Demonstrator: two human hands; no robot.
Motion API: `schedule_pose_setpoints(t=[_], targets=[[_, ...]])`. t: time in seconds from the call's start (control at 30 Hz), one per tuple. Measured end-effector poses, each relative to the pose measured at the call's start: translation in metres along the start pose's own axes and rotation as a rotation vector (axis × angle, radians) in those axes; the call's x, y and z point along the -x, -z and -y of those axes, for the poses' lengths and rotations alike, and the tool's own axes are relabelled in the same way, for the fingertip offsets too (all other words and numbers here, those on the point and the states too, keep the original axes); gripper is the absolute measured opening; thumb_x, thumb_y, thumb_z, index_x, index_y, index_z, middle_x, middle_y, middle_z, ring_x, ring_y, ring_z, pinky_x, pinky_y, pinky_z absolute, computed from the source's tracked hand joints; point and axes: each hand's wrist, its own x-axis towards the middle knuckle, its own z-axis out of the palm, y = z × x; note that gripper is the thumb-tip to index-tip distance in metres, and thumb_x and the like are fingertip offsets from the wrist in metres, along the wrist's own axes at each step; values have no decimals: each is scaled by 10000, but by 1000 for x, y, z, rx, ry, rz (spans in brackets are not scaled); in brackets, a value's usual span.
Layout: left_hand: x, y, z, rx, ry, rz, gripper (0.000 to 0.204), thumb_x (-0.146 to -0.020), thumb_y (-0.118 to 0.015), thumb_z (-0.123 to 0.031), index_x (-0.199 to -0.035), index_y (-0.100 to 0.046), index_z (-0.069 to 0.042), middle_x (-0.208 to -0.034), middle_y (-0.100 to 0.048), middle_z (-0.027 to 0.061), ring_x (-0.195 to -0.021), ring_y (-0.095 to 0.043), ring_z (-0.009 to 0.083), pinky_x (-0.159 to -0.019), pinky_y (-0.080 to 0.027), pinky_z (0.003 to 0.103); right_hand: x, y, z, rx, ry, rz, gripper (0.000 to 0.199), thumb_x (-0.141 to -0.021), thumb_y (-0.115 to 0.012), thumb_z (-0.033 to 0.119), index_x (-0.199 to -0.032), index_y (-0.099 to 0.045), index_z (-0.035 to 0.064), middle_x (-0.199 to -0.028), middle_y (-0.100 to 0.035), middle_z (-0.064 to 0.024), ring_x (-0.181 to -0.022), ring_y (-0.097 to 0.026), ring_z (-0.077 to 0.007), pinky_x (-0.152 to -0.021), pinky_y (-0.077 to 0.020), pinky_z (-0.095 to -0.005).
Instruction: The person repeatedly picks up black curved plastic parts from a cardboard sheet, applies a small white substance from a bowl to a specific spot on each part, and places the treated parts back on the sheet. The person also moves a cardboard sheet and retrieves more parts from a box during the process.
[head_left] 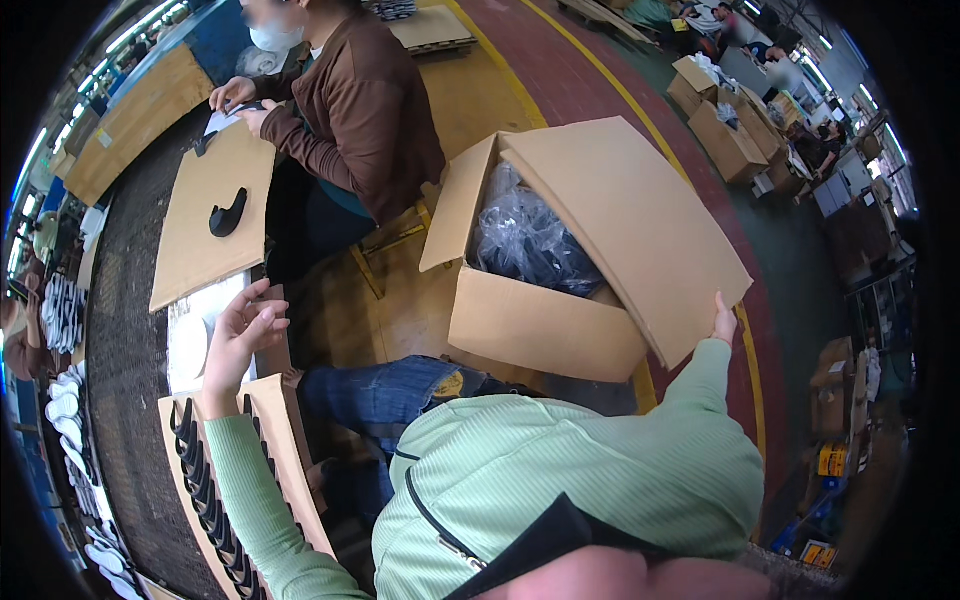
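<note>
The wearer's light green ribbed top (570, 470) fills the lower middle of the frame, one sleeve reaching to each side. A long dark worktable (120, 420) runs down the left, its surface finely textured. Right of centre stands an open cardboard carton (545, 325), flaps spread, and a broad cardboard panel (630, 220) slants across its top, partly covering the opening; whether it is loose or a flap cannot be told. At the upper middle-left a co-worker (365, 110) in a brown jacket sits at the table, both hands near a small pale item. A flat cardboard sheet (195, 265) lies before them, and at the lower left a second board (285, 430) bears rows of black curved pieces (195, 470), partly behind the wearer's left forearm. Clear plastic bags (525, 235) with dark contents show inside the carton. The wearer's left hand (243, 335) is raised over the table at the left, fingers loosely curled and apart from the thumb, with nothing visible in them. The right hand (724, 318) is clamped on the panel's right-hand edge, most fingers hidden. A single black curved piece (226, 220) rests on the flat sheet.
</note>
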Motion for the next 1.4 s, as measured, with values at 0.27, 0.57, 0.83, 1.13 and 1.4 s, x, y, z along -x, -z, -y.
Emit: schedule_pose_setpoints(t=[0.27, 0.57, 0.83, 1.13, 1.4], targets=[[-7, 4, 7, 38, 17, 4, 486, -904, -609, -221, -1328, -438, -55, -1071, -632, 58, -875, -624, 108, -761, -493, 244, 10, -9, -15, 143, -123, -217, 512, -846, -684, 231, -1217, -516, -79, -1164, -597, -143, -998, -600, -250, -830, -498, -389], [-8, 6, 9, 83, 1, 7, 466, -908, -601, -205, -1317, -446, -43, -1063, -635, 65, -872, -623, 107, -760, -496, 238, -16, 2, 15, 48, -16, -168, 553, -956, -480, 387, -1212, -498, -103, -1158, -599, -155, -997, -603, -262, -820, -512, -384], [-13, -8, 8, 92, -18, 57, 464, -909, -603, -203, -1317, -448, -45, -1046, -640, 68, -874, -616, 103, -759, -499, 229, 12, 2, 38, -122, 59, -69, 574, -946, -487, 433, -1201, -521, -79, -1192, -584, -121, -1013, -589, -243, -868, -487, -345], [-11, -62, 14, 118, -199, 390, 648, -807, -728, -242, -1337, -430, -16, -1120, -624, 109, -977, -596, 155, -854, -489, 300, 111, -83, 194, -305, 161, 325, 667, -961, -341, 505, -1415, -304, 19, -1465, -330, -107, -1316, -328, -300, -1101, -245, -399], [107, -132, 39, 678, -419, -18, 591, -804, -728, -125, -1297, -421, -16, -1198, -562, 114, -1093, -554, 206, -913, -478, 353, 158, -276, 239, -283, 380, 966, 532, -1001, -335, 397, -1381, -350, 25, -1363, -432, -118, -1188, -468, -247, -1005, -376, -367]])
